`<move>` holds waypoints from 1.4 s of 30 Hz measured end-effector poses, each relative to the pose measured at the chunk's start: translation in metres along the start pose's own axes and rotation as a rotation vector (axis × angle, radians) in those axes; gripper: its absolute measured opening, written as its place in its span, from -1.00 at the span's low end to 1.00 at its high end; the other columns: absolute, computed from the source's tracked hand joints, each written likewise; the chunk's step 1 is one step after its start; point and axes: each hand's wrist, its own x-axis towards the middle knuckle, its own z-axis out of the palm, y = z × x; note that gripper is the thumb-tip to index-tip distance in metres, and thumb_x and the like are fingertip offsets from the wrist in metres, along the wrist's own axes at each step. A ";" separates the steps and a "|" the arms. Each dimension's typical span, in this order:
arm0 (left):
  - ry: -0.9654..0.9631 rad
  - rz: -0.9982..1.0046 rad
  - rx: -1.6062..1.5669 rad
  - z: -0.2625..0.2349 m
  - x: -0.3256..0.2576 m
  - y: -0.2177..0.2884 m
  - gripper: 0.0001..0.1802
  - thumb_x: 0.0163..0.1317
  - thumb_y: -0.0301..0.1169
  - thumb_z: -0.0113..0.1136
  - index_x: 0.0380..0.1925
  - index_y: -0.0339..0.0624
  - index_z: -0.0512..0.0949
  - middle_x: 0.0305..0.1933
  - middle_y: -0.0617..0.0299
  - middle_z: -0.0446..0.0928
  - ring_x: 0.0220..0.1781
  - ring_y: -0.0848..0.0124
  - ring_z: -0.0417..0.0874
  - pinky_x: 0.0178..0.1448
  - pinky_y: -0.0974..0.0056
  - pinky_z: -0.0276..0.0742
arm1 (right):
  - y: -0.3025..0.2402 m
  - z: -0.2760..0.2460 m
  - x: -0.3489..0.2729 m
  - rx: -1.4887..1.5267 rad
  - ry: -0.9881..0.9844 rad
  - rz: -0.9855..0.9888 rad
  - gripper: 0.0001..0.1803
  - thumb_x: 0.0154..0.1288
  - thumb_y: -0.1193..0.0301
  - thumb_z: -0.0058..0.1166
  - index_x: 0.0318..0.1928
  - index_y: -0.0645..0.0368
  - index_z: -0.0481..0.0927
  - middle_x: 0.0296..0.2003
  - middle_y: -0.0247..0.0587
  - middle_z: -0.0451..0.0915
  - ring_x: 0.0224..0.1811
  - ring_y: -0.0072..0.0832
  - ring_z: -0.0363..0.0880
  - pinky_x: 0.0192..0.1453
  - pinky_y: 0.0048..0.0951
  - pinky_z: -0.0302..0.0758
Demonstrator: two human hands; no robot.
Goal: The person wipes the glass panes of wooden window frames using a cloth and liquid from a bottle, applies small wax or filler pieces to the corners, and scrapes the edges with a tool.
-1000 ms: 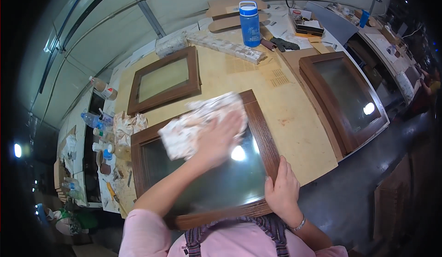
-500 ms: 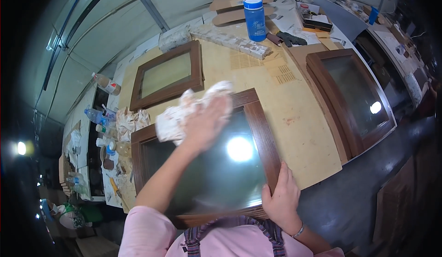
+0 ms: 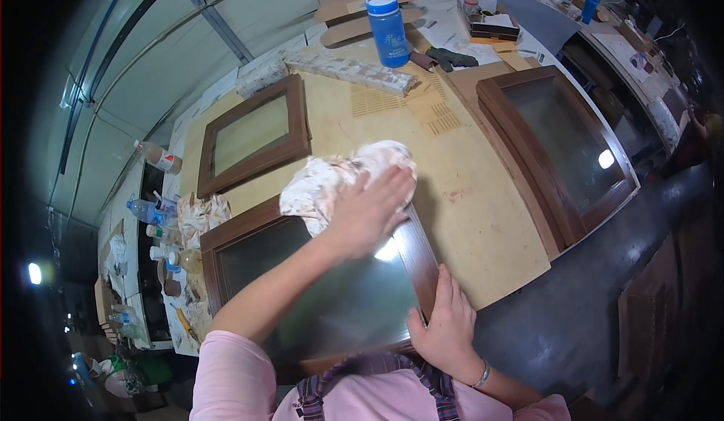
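A brown wooden-framed glass panel (image 3: 305,293) lies close in front of me on the table. Over its far right corner, my left hand (image 3: 368,210) holds a white, brown-stained cloth (image 3: 320,185), fingers spread across it and pressing it down. The cloth covers that corner and part of the far rail. My right hand (image 3: 446,327) grips the panel's right rail near the close corner, its thumb toward the glass and its fingers along the outer edge. Light glares off the glass beside my left wrist.
Another framed panel (image 3: 215,174) lies at far left; stacked panels (image 3: 494,123) stand at right. A blue bottle (image 3: 388,36), a dark glove (image 3: 451,59) and a stained wrapped bar (image 3: 354,72) sit at the back. Several bottles and a crumpled rag (image 3: 204,217) line the left edge.
My left hand has slid the cloth rightward along the far rail onto the far right corner. My right hand keeps its place on the rail. The whole view has shifted slightly.
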 end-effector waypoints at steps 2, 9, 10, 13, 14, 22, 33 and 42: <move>-0.003 -0.051 -0.052 -0.003 0.000 -0.018 -0.38 0.49 -0.23 -0.04 0.51 -0.05 0.18 0.61 0.11 0.14 0.64 0.12 0.08 0.61 -0.18 0.01 | 0.002 0.003 -0.002 0.038 0.022 -0.030 -0.11 0.17 0.27 0.22 0.37 0.55 0.16 0.14 0.39 0.46 0.08 0.22 0.53 0.13 0.03 0.52; 0.036 0.330 -0.038 -0.004 -0.048 0.059 -0.32 0.26 -0.13 0.19 0.40 0.06 0.36 0.43 0.14 0.38 0.35 0.10 0.46 0.41 -0.27 0.25 | 0.004 0.004 0.002 0.576 0.205 0.029 -0.21 0.27 0.33 0.20 0.38 0.50 0.18 0.15 0.45 0.51 0.19 0.21 0.56 0.24 -0.09 0.50; 0.074 0.420 -0.073 -0.009 -0.051 0.058 -0.33 0.25 -0.12 0.20 0.39 0.06 0.38 0.41 0.13 0.41 0.35 0.12 0.46 0.42 -0.28 0.24 | 0.004 0.005 0.000 0.572 0.212 0.023 -0.22 0.28 0.35 0.19 0.38 0.50 0.18 0.16 0.46 0.50 0.20 0.21 0.55 0.26 -0.11 0.50; -0.072 0.113 -0.032 -0.018 -0.022 0.002 -0.37 0.31 -0.17 0.16 0.36 -0.08 0.38 0.37 0.09 0.44 0.36 0.11 0.46 0.47 -0.20 0.22 | 0.005 0.006 -0.002 0.578 0.211 0.020 -0.27 0.30 0.40 0.15 0.37 0.52 0.19 0.19 0.49 0.48 0.27 0.22 0.51 0.31 -0.14 0.47; 0.044 0.168 0.038 -0.021 -0.018 -0.008 -0.40 0.34 -0.20 0.12 0.36 -0.13 0.36 0.38 0.06 0.41 0.37 0.08 0.44 0.48 -0.15 0.22 | 0.004 0.007 -0.004 0.594 0.214 0.019 -0.27 0.30 0.41 0.16 0.37 0.52 0.19 0.19 0.49 0.49 0.27 0.21 0.51 0.31 -0.14 0.47; 0.118 0.055 -0.018 -0.009 0.023 -0.046 -0.48 0.49 -0.10 -0.04 0.34 -0.07 0.46 0.43 0.04 0.42 0.45 0.09 0.42 0.47 0.03 0.33 | 0.005 0.009 -0.001 0.496 0.252 0.032 -0.31 0.24 0.48 0.20 0.31 0.55 0.28 0.16 0.42 0.54 0.28 0.10 0.55 0.32 -0.19 0.48; 0.079 -0.015 0.051 -0.004 -0.010 -0.043 -0.34 0.47 -0.18 0.05 0.49 -0.16 0.21 0.59 0.05 0.16 0.59 0.08 0.16 0.61 -0.02 0.03 | 0.004 0.015 -0.003 0.523 0.245 0.090 -0.46 0.16 0.52 0.23 0.17 0.49 0.50 0.09 0.28 0.63 0.16 -0.01 0.65 0.28 -0.21 0.53; 0.129 -0.485 0.074 -0.021 -0.203 -0.126 -0.33 0.43 -0.28 0.08 0.51 -0.08 0.18 0.57 0.09 0.21 0.59 0.05 0.20 0.59 -0.10 0.06 | 0.005 0.015 -0.003 0.415 0.252 0.042 -0.55 0.17 0.57 0.18 0.10 0.47 0.56 0.09 0.18 0.64 0.18 -0.12 0.64 0.30 -0.23 0.49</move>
